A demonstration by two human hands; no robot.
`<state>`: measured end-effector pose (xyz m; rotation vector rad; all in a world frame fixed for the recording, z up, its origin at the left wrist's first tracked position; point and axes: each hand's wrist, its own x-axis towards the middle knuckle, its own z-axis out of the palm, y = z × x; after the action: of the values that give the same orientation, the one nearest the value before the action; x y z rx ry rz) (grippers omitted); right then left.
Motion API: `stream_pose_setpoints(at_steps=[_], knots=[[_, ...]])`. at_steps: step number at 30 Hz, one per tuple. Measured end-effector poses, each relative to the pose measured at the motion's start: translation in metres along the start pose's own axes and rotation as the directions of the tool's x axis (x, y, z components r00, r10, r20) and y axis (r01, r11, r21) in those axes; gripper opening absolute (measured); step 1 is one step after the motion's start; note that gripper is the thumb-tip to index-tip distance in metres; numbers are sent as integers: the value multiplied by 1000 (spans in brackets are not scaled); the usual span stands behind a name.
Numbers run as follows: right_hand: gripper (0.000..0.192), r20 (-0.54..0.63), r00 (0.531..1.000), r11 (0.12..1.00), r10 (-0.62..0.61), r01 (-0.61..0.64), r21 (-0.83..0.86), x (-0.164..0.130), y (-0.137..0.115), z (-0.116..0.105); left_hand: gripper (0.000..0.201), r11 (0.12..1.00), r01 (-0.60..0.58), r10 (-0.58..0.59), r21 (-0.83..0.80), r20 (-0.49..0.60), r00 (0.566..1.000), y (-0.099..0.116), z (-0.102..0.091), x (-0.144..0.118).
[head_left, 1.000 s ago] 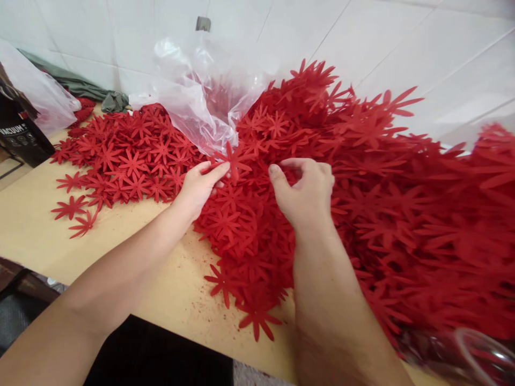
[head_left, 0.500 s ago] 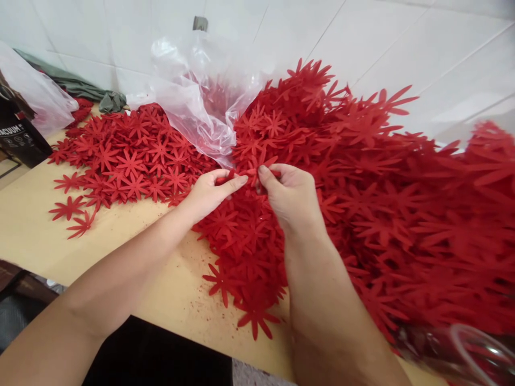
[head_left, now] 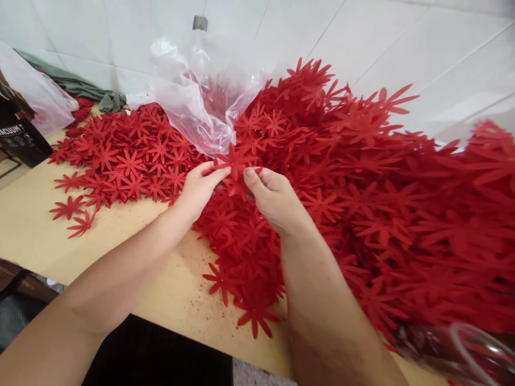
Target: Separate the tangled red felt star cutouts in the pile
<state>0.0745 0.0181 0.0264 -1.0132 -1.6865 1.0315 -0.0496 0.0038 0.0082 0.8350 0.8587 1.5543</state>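
Between my two hands is a red flower-shaped cutout (head_left: 236, 161) with long narrow petals. My left hand (head_left: 203, 185) pinches its left petals between thumb and fingers. On the other side, my right hand (head_left: 271, 195) is closed on its right petals, thumb on top. Whether one layer or several are held, I cannot tell. Below and behind the hands spreads a large heap of similar red cutouts (head_left: 382, 198), reaching far to the right. A lower pile of red cutouts (head_left: 132, 161) lies to the left.
A clear plastic bag (head_left: 205, 118) stands crumpled behind the hands, against the white tiled wall (head_left: 120, 37). On the tan tabletop (head_left: 132, 241) lie a few loose cutouts. A black box (head_left: 20, 134) is at far left, and a clear plastic container (head_left: 475, 348) sits lower right.
Both hands have shifted slightly left and moved a little apart. The cutout between them now shows its petals more openly, facing me.
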Motion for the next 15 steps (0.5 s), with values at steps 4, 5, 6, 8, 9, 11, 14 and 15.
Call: stream_pose_setpoints(at_steps=[4, 5, 6, 8, 9, 11, 14, 15], knots=[[44, -39, 999, 1000, -6, 6, 9, 2, 2, -9, 15, 997, 9, -21, -73, -155, 988, 3, -7, 6], [40, -79, 997, 999, -11, 8, -35, 3, 2, -13, 16, 997, 14, -28, -80, -173, 985, 3, -8, 7], [37, -139, 990, 996, -13, 1, -89, 4, 2, -17, 17, 997, 20, -34, -81, -181, 983, 4, -9, 7], [39, -296, 955, 981, -8, -49, -185, 5, 1, -25, 16, 997, 35, -46, -65, -173, 984, 4, -9, 7], [42, -372, 928, 973, -11, -75, -217, 5, 0, -29, 15, 998, 41, -49, -52, -162, 986, 3, -8, 7], [46, -482, 876, 962, -34, -102, -252, 6, -2, -34, 12, 999, 49, -52, -24, -135, 990, 2, -6, 6], [35, -488, 873, 976, -31, -80, -204, 7, -2, -38, 9, 999, 51, -50, 6, -99, 994, 1, -3, 4], [27, -473, 881, 985, -6, -77, -155, 8, -2, -38, 9, 999, 52, -51, 15, -93, 994, 1, -3, 3]])
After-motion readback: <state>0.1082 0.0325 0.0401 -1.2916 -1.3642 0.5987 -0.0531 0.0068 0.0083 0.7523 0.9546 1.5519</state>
